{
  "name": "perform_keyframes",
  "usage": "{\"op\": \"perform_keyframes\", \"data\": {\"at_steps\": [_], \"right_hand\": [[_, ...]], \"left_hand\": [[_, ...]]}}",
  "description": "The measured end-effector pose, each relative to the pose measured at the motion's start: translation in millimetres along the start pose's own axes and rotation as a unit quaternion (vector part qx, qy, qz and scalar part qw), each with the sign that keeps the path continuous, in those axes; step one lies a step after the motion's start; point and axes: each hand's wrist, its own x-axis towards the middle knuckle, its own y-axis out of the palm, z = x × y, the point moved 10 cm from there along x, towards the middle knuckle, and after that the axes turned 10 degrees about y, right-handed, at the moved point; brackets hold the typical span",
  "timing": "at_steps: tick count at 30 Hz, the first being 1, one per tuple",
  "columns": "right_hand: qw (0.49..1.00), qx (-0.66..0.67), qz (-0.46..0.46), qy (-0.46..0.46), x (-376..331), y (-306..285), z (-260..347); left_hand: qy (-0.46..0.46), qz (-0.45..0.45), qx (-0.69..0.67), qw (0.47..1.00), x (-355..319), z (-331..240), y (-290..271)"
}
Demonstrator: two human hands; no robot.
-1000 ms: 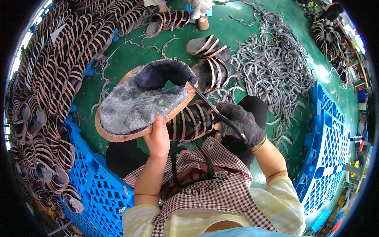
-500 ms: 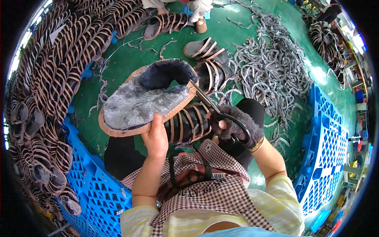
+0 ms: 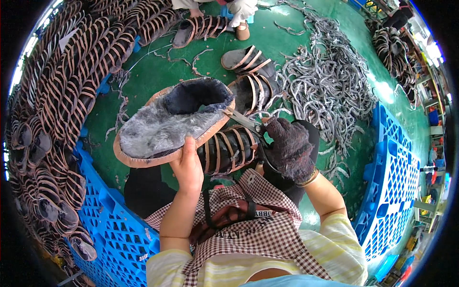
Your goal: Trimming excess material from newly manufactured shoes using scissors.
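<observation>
My left hand grips the near edge of a furry grey shoe part with a tan rim, held up over my lap. My right hand, in a dark knitted glove, is shut on a pair of scissors whose blades meet the tan rim at the piece's right end. A black strapped sandal upper lies on my lap beneath both hands.
Heaps of brown strapped sandal uppers fill the left side. A pile of grey trimmed strips lies on the green floor at right. Blue plastic pallets flank my legs. Another person sits at the top.
The furry piece has turned slightly and shifted left in my left hand. My right hand has brought the scissors along the tan rim at its right end.
</observation>
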Motion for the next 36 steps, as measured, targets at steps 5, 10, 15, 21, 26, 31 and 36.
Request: {"op": "perform_keyframes", "data": {"at_steps": [5, 10, 15, 21, 26, 31, 36], "right_hand": [[0.999, -0.034, 0.006, 0.007, -0.2, -1.0, 3.9], [0.982, 0.146, 0.117, 0.031, -2.1, 15.0, -5.8], [0.993, 0.091, 0.024, -0.068, 14.2, -2.1, -1.6], [0.982, 0.073, 0.045, -0.17, 17.2, 3.6, 33.8], [0.968, 0.113, 0.014, -0.225, 11.6, -4.4, 59.4], [0.975, 0.061, 0.032, -0.212, 2.2, 1.4, 59.0], [0.977, 0.057, 0.001, -0.207, 5.4, -8.8, 62.0]], "left_hand": [[0.007, 0.011, 0.043, 0.999, -0.4, -0.3, -4.6], [-0.003, 0.02, 0.032, 0.999, 15.8, -5.0, -11.7], [0.051, 0.062, 0.014, 0.997, 39.8, -25.0, -17.8], [-0.027, 0.097, -0.09, 0.991, 40.6, -22.0, -19.2], [-0.078, 0.108, -0.114, 0.985, 28.7, -16.0, -14.5], [-0.102, 0.121, -0.127, 0.979, 25.4, -6.7, -9.8], [-0.115, 0.129, -0.142, 0.975, 21.3, -2.9, -6.7]]}}
